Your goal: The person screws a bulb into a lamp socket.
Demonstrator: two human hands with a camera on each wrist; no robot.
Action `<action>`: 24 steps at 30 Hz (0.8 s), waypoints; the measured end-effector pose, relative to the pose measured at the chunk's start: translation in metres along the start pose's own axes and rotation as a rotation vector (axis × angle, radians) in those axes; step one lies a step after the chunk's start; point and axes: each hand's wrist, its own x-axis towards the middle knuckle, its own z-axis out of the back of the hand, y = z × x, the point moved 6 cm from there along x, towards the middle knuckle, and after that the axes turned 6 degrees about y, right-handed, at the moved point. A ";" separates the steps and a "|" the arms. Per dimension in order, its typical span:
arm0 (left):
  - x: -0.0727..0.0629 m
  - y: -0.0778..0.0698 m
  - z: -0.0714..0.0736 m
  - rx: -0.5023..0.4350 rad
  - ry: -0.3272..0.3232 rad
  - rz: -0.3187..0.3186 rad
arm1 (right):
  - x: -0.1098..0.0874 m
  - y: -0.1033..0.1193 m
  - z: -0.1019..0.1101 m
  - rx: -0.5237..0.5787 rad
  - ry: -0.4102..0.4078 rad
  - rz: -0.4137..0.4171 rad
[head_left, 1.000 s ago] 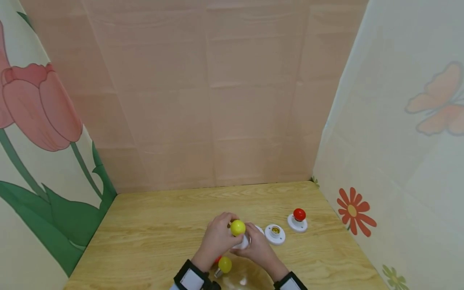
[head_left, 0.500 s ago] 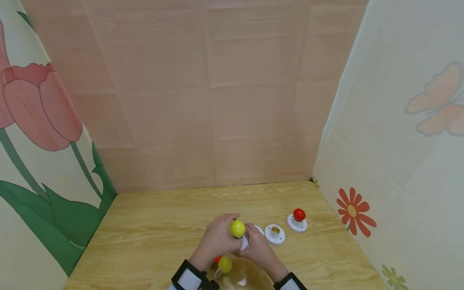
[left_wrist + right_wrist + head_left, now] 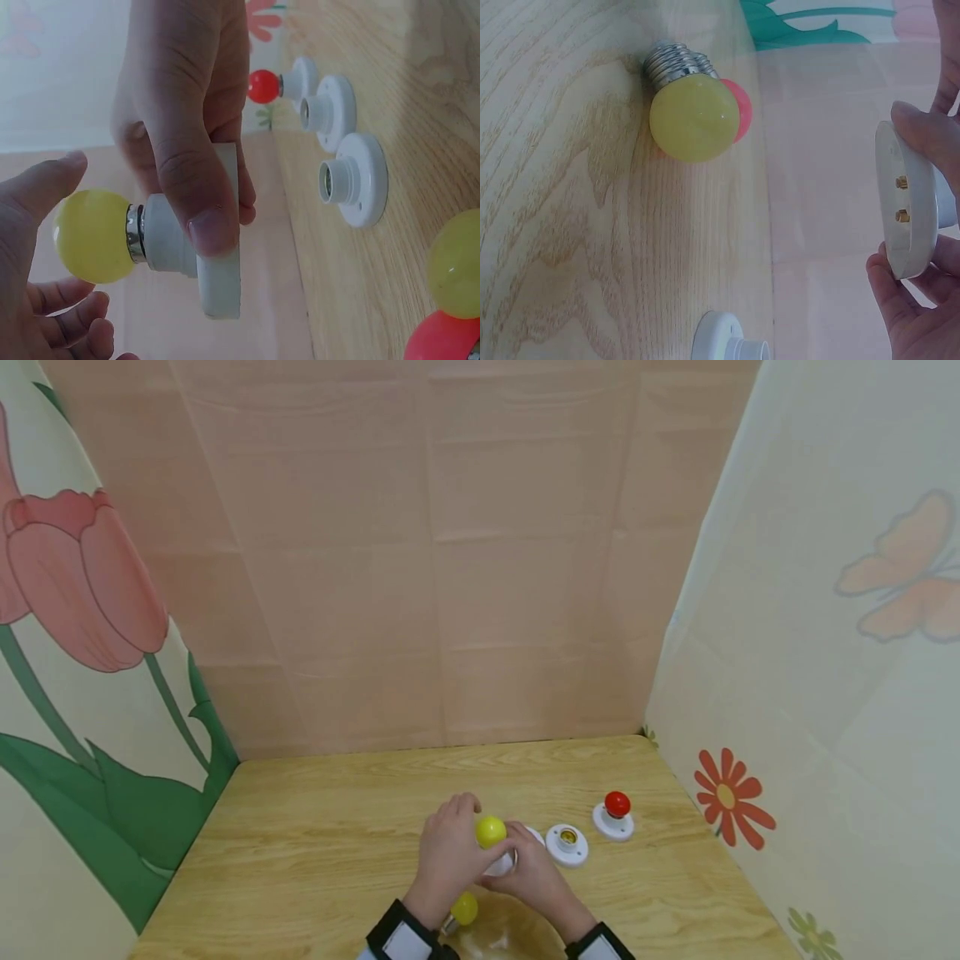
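My right hand pinches the rim of a white lamp holder between thumb and fingers, up off the table. A yellow bulb sits with its metal base partly inside that holder. Around the bulb's round end my left hand has its fingers spread; in the left wrist view the thumb and fingertips stand apart from the glass. The holder's underside, with two brass screws, shows in the right wrist view. Another yellow bulb and a red bulb lie on the table near my left wrist.
To the right stand two holders without bulbs, the nearer one and the middle one. Beyond them a red bulb sits in its holder. Printed cloth walls enclose the wooden table.
My left hand's fingers have come away from the yellow bulb and spread, and its wrist has shifted slightly right. My right hand keeps the holder in place.
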 end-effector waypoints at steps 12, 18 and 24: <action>0.001 0.000 -0.002 0.046 -0.033 -0.012 | 0.001 -0.003 -0.001 0.012 0.004 -0.031; 0.001 0.000 -0.001 0.014 -0.020 -0.005 | 0.001 -0.003 -0.002 0.003 0.009 -0.030; 0.002 0.002 -0.003 -0.034 0.035 0.020 | 0.000 -0.001 -0.001 -0.006 -0.003 -0.016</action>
